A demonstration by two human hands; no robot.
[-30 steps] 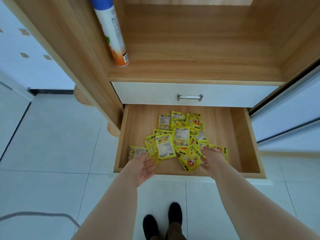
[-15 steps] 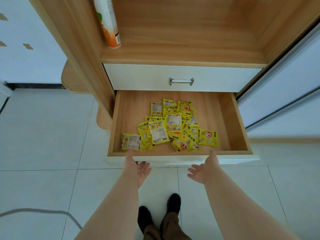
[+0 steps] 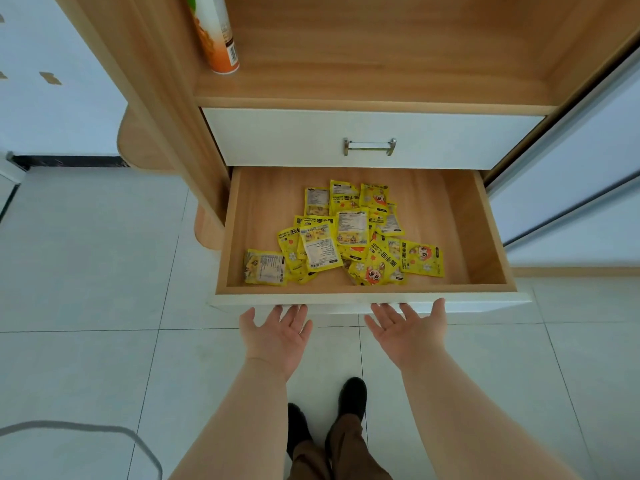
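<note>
The left hand and the right hand are being held palm-up at lower centre, fingers straight and spread, with fingertips at the white front edge of the one pulled-out light-wood drawer. Over a dozen overlapping yellow plastic snack packets are being kept mid-drawer, bare wood being left on both sides. Their print cannot be read.
</note>
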